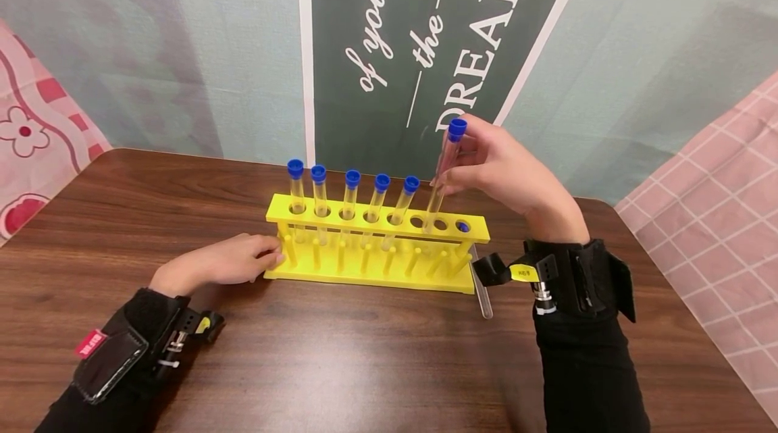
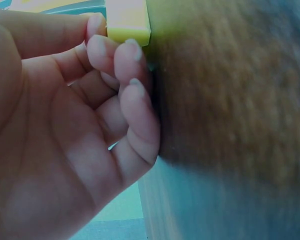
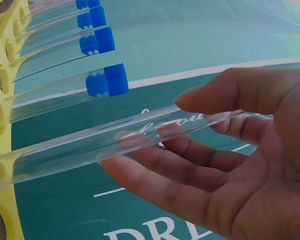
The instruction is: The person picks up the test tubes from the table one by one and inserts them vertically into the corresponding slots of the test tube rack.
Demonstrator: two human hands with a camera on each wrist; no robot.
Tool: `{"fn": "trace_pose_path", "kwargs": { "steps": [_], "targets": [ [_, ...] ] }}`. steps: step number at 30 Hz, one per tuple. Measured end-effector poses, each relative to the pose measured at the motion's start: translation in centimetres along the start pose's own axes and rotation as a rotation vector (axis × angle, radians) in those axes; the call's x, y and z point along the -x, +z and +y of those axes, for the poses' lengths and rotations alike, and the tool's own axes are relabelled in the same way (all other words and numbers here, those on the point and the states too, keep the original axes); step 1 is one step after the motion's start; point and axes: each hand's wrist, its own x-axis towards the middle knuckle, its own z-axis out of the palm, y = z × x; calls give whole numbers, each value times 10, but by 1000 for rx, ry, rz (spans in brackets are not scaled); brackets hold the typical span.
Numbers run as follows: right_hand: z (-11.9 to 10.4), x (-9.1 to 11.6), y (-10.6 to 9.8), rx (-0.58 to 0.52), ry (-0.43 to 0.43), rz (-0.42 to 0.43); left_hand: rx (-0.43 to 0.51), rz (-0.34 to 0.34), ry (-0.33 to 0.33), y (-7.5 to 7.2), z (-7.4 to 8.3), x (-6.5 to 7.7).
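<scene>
A yellow test tube rack point(image 1: 371, 277) stands on the table, with several blue-capped clear test tubes point(image 1: 352, 191) leaning in its left holes. My right hand point(image 1: 486, 163) holds another blue-capped test tube point(image 3: 85, 142) between thumb and fingers, tilted, its lower end at a hole in the rack's upper bar. In the right wrist view this tube's cap is hidden behind the hand. At the rack's left end, my left hand point(image 1: 234, 259) grips the base with curled fingers; the left wrist view shows the fingertips against a yellow corner point(image 2: 129, 34).
A clear tube point(image 1: 484, 299) lies on the brown wooden table point(image 1: 340, 365) by the rack's right end, partly hidden behind it. Something blue point(image 1: 464, 227) shows through the rightmost hole. A curtain with a lettered panel point(image 1: 365, 129) hangs behind the table.
</scene>
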Motion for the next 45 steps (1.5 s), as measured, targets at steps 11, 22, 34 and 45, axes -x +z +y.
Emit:
{"fn": "trace_pose_path", "kwargs": {
  "steps": [11,22,34,45],
  "targets": [
    [0,0,3,1,-2,29,9,-10,-16,0,-1,0],
    [5,0,4,-10,3,12,2,-9,-7,0,-1,0],
    [11,-3,7,-21,34,0,-23,9,7,0,-2,0],
    [24,-4,11,38,110,-3,-22,12,3,0,-1,0]
  ]
}}
